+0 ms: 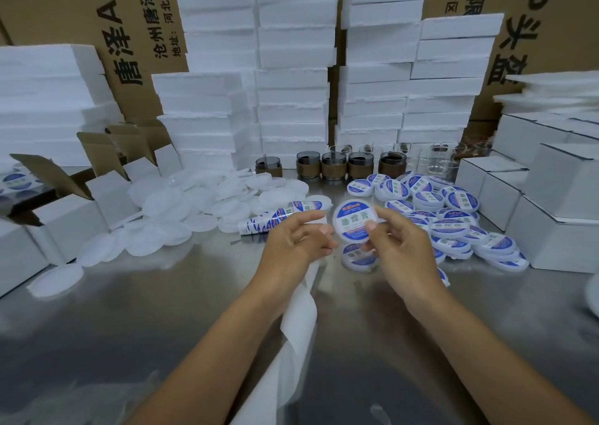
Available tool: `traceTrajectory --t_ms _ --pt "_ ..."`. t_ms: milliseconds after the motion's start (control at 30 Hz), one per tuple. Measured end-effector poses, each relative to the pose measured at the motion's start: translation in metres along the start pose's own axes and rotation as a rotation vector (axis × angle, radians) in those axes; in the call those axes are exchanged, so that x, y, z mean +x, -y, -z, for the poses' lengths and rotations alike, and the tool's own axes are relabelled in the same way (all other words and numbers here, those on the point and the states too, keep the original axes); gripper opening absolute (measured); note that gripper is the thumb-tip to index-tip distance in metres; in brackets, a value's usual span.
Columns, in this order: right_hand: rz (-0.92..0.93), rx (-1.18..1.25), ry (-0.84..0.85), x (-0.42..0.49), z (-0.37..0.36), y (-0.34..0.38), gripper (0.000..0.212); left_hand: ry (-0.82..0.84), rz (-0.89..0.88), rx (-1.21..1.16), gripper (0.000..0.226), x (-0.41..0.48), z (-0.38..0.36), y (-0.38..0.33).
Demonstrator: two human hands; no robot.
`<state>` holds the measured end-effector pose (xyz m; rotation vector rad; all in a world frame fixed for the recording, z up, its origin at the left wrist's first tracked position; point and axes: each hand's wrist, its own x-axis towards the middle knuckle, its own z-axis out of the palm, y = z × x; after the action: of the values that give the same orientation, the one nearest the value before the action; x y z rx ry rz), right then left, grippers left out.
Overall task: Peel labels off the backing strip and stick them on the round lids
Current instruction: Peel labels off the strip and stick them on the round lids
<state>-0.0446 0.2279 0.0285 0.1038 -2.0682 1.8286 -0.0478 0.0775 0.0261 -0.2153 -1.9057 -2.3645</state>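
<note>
**Labelled lid held up between the hands**

The round lid is raised over the middle of the steel table, its blue-and-white label facing the camera. The right hand pinches it: the thumb presses on the lower right of the face and covers part of the label, while the fingers curl behind the rim. Just beside it, the left hand has its fingers curled round the backing strip. The end still carrying labels juts up and to the left, and the bare white end trails down under the wrist towards the camera. The palm hides where the strip passes through the grip.

A second labelled lid lies on the table directly below the held one, partly hidden by the right hand. A heap of labelled lids spreads to the right, and a heap of plain white lids to the left. Behind them stands a row of dark cups beside clear glasses. White foam stacks rise at the back, white boxes fill the right, and open cartons sit on the left.
</note>
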Motion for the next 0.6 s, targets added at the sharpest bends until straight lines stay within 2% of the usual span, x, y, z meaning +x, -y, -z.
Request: traceTrajectory --t_ms 67,167,367,500,600 --pt "-0.021 -0.073 -0.103 0.008 0.013 -0.005 0.025 -0.030 -0.003 -0.018 0.022 0.002 0.005 -0.002" --pt "-0.095 -0.165 -0.207 0.018 0.030 -0.013 0.030 -0.066 -0.018 -0.030 0.019 0.005 0.012 -0.005" --pt "-0.244 -0.046 -0.299 0.025 0.043 -0.019 0.038 -0.257 -0.029 0.060 0.022 0.015 0.034 -0.007" --pt "-0.216 -0.157 -0.367 0.027 0.042 -0.020 0.034 -0.460 -0.076 0.416 0.018 0.025 0.063 -0.003" --pt "-0.144 -0.191 -0.425 0.024 0.038 -0.013 0.027 -0.478 -0.037 0.821 0.023 0.036 0.091 -0.002"
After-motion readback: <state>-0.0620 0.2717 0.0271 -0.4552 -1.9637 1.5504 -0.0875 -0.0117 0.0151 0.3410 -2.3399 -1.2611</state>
